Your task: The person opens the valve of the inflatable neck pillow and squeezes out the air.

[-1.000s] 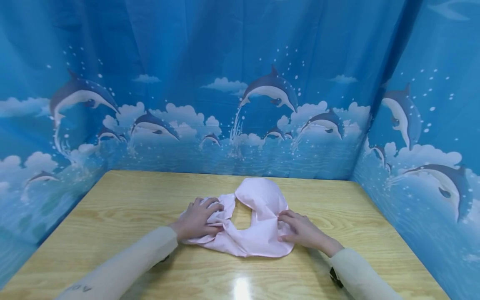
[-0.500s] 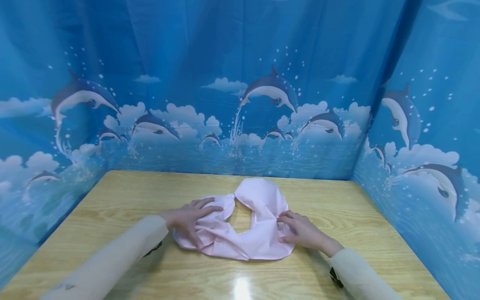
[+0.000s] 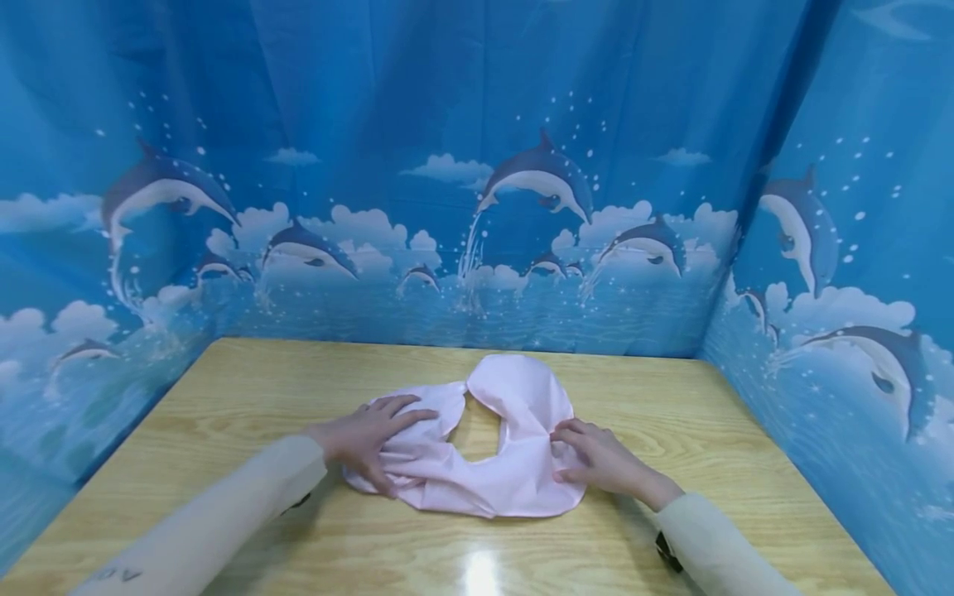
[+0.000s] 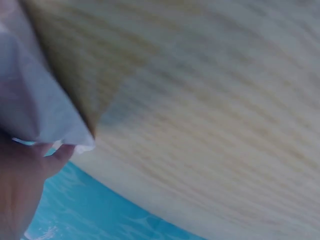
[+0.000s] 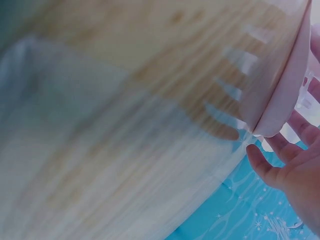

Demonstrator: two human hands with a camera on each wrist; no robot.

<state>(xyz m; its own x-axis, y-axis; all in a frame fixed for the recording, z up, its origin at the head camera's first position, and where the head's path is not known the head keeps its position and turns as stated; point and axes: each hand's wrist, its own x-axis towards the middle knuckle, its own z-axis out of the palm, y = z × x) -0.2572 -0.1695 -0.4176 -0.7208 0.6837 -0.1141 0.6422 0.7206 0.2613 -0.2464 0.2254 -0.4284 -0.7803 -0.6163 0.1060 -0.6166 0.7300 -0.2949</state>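
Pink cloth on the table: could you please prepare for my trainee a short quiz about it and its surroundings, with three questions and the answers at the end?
1. Fill in the missing word: through the opening in the pink cloth, one sees the wood-patterned ____.

2. True or false: the left hand and the right hand are at opposite sides of the pink cloth.

3. Which animals are printed on the blue curtain?
A) turtles
B) dolphins
C) seahorses

Key:
1. table
2. True
3. B, dolphins
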